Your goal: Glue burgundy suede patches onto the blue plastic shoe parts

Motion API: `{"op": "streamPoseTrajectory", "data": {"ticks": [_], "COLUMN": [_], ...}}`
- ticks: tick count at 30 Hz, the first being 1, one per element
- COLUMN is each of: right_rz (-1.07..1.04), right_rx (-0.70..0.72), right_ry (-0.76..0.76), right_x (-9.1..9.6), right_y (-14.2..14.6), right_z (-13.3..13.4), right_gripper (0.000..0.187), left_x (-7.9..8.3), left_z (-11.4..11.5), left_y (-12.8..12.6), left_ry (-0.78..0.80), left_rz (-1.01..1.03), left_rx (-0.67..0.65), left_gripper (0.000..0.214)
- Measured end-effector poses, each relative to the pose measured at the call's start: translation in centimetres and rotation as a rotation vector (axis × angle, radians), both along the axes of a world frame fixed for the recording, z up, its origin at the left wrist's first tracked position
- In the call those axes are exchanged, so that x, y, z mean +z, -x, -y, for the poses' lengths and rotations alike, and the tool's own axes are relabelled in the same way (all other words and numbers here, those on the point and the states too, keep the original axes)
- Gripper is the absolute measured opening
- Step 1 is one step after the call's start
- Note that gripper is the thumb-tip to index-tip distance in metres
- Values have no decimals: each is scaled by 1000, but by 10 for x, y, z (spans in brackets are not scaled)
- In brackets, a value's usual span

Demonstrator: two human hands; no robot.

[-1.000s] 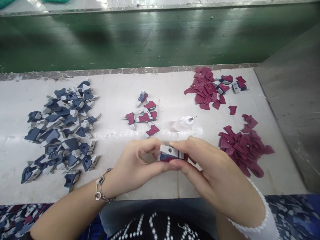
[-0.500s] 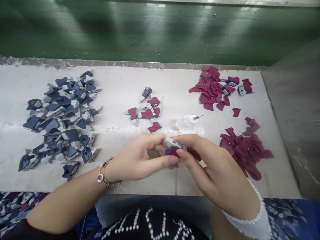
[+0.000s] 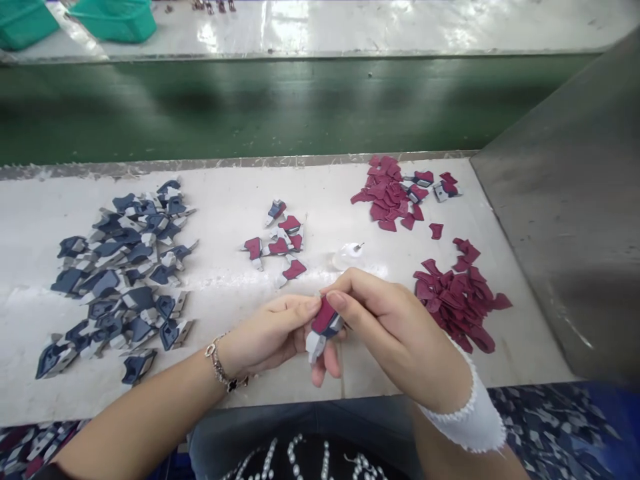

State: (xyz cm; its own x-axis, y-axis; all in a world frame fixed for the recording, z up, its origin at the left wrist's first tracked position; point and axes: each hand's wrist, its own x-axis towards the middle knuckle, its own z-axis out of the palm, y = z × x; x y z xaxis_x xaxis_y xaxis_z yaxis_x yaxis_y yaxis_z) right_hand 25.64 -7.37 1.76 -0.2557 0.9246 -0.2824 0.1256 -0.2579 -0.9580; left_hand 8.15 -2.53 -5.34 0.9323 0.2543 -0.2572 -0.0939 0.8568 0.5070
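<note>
Both my hands meet over the near middle of the white table (image 3: 225, 187). My left hand (image 3: 273, 337), with a bracelet on the wrist, and my right hand (image 3: 395, 327) pinch one small piece (image 3: 323, 327) between fingertips. The piece is maroon on top with navy and white parts below, and it stands turned on end. A small clear bottle with a metal tip (image 3: 347, 255) lies just beyond my right hand.
A large heap of navy-and-white pieces (image 3: 125, 273) lies at the left. Several maroon-topped pieces (image 3: 277, 243) lie in the middle. Two heaps of maroon cut-outs, one near (image 3: 457, 300) and one far (image 3: 387, 197), lie at the right. A grey metal panel (image 3: 565, 200) borders the right; a green belt (image 3: 280, 107) runs behind.
The piece has been turned from lying flat to standing on end, maroon face now showing, and the hands have shifted slightly left. The camera has tilted up, revealing green baskets far back.
</note>
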Motion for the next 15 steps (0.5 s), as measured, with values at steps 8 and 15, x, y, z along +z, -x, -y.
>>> {"op": "streamPoseTrajectory", "data": {"ticks": [8,15], "right_rz": [23,142], "right_rx": [-15,37], "right_ry": [-37,-77], "right_x": [7,15], "right_y": [1,3], "right_z": [9,13], "right_gripper": [26,10], "left_x": [4,7], "left_z": [2,0], "left_y": [0,1], "left_ry": [-9,-92], "left_rz": [-34,-22], "left_rx": [18,32], "left_gripper": [38,31]}}
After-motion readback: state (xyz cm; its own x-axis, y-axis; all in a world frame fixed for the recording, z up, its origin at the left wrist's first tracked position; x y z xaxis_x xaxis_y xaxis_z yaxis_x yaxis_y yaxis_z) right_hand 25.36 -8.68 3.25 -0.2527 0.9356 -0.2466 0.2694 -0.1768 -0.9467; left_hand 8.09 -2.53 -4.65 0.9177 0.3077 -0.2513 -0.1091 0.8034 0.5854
